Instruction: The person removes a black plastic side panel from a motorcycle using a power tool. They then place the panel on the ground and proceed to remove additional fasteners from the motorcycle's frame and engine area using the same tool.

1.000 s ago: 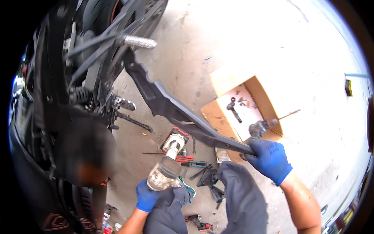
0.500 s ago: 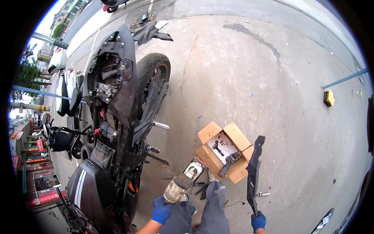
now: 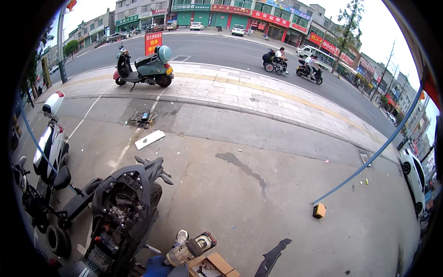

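At the lower edge my left hand [image 3: 159,266], in a blue glove, is closed around the body of a worn beige cordless impact wrench [image 3: 184,251]. The wrench's red-and-black end points up and right. Just right of it, a cardboard box [image 3: 220,263] with raised flaps is cut off by the lower edge. To the left stands a motorcycle with its tail [image 3: 121,203] stripped, showing wiring and bare inner parts. A long black plastic trim panel [image 3: 272,259] rises from the lower edge; its lower end and my right hand are out of view.
A black-and-yellow box [image 3: 319,211] sits at the foot of a blue pole [image 3: 364,164]. White scooter [image 3: 50,147] and loose tyre [image 3: 58,241] are at left. Beyond lie a white panel [image 3: 150,139], a parked green scooter [image 3: 146,68] and a road with riders.
My view has tilted up, bringing in the street and shops. The box, wrench and trim panel now sit at the lower edge, and my right hand has dropped out of the picture.
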The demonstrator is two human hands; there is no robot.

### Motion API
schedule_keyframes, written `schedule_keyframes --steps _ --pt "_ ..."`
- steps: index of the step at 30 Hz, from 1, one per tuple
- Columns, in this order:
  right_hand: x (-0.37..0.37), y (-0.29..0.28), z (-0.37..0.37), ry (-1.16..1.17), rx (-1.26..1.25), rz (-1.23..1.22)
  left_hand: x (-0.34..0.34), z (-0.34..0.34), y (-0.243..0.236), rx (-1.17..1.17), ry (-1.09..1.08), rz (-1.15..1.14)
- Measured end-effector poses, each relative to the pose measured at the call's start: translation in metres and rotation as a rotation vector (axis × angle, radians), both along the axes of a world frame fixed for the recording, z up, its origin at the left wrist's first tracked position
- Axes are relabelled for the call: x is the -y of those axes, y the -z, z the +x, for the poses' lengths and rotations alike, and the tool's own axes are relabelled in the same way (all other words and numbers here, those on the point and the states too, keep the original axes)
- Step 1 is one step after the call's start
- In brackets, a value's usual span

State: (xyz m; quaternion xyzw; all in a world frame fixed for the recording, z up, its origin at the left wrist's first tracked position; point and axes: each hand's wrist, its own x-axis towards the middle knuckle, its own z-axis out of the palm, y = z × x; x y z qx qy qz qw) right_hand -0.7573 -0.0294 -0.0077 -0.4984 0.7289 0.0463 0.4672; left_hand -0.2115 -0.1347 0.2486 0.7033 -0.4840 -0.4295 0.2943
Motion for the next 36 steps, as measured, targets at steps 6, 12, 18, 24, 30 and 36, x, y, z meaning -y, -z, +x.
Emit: schedule_keyframes --steps 6,12,18,24,30,36 --pt "0.218 -0.1 0.106 0.714 0.255 -0.011 0.146 0.051 0.027 0.299 0.311 0.106" --pt "0.32 -0.131 0.183 0.871 0.13 -0.031 0.277 0.076 0.055 0.591 0.551 -0.196" --pt "0.361 -0.117 0.121 0.877 0.165 0.071 0.408 0.093 -0.028 0.326 0.247 0.004" --pt "0.519 -0.067 0.069 0.215 0.041 0.019 0.475 0.12 -0.017 0.304 -0.094 -0.049" --pt "0.868 -0.078 0.155 0.218 0.117 -0.022 0.537 0.124 0.01 0.337 -0.45 -0.021" --pt "1.141 -0.115 0.333 -0.098 0.184 -0.136 0.542 0.125 -0.005 0.534 -0.92 0.067"
